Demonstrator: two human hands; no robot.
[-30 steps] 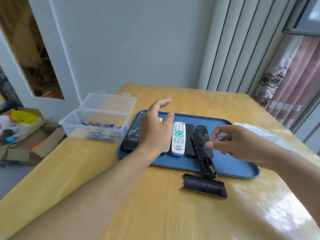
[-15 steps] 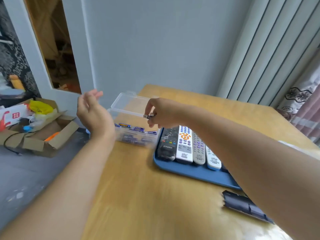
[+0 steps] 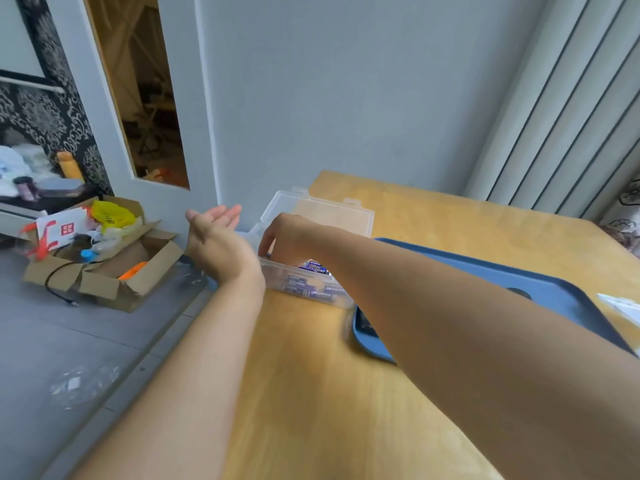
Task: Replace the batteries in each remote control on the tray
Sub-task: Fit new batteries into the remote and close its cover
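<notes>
A clear plastic box [image 3: 341, 299] with its lid [image 3: 322, 214] folded back stands at the table's left edge and holds several blue batteries [image 3: 313, 266]. My right hand [image 3: 292, 237] reaches down into the box, its curled fingertips pinching a small dark battery [image 3: 268, 254]. My left hand [image 3: 218, 240] hovers just left of the box, beyond the table edge, with straight fingers and nothing in it. The blue tray [image 3: 512, 277] lies to the right. My right forearm hides most of it, and only the dark end of one remote [image 3: 363, 323] shows.
The wooden table [image 3: 311, 393] ends at the left above a grey floor. An open cardboard box [image 3: 114, 275] with clutter sits on the floor by the wall. A white object [image 3: 621, 304] lies at the right edge past the tray.
My right hand has dropped from above the box down into it with the battery. The left hand has stayed raised and open beside the box. The view has swung further left.
</notes>
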